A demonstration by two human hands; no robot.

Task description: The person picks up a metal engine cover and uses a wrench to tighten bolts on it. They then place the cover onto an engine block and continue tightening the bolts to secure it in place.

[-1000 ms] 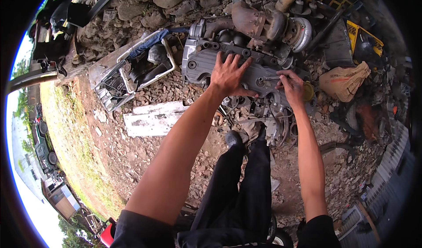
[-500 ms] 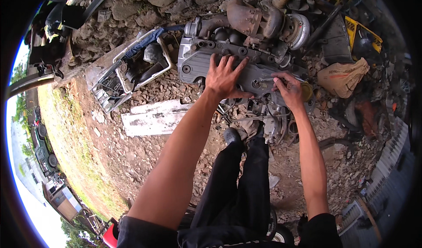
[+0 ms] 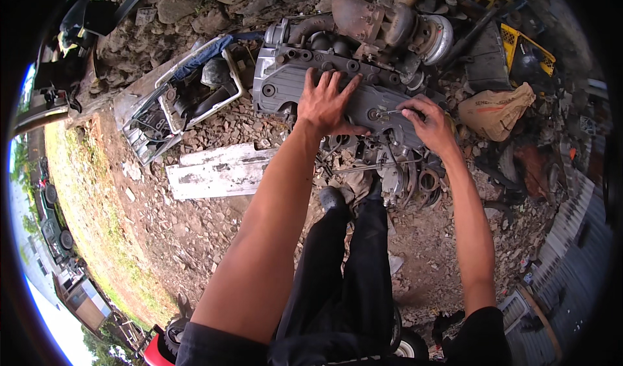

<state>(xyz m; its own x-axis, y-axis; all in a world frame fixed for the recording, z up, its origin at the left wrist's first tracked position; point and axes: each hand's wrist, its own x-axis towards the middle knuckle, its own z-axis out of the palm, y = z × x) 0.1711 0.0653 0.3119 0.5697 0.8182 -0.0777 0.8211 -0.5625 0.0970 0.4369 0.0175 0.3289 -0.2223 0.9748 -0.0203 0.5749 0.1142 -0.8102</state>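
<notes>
A grey ribbed engine cover (image 3: 282, 85) lies across the top of an engine in front of me. My left hand (image 3: 322, 105) rests palm down on it, open, with the fingers spread. Between the fingers and thumb of my right hand (image 3: 431, 126) is a slim metal wrench (image 3: 390, 112). Its left end sits at a round bolt recess (image 3: 373, 114) in the cover; the fit on the bolt is too small to make out. My right fingers hide the rest of the handle.
A rusty turbocharger (image 3: 433, 39) stands behind the engine. A brown paper sack (image 3: 498, 113) and a yellow crate (image 3: 545, 51) lie to the right. At left are a white-framed part (image 3: 227, 93) and a pale metal panel (image 3: 220, 171). Loose engine parts (image 3: 392, 174) lie near my feet on rubble.
My right hand has swung the wrench's handle slightly toward me about the bolt recess. The left hand stays spread on the cover. The whole view has shifted a little.
</notes>
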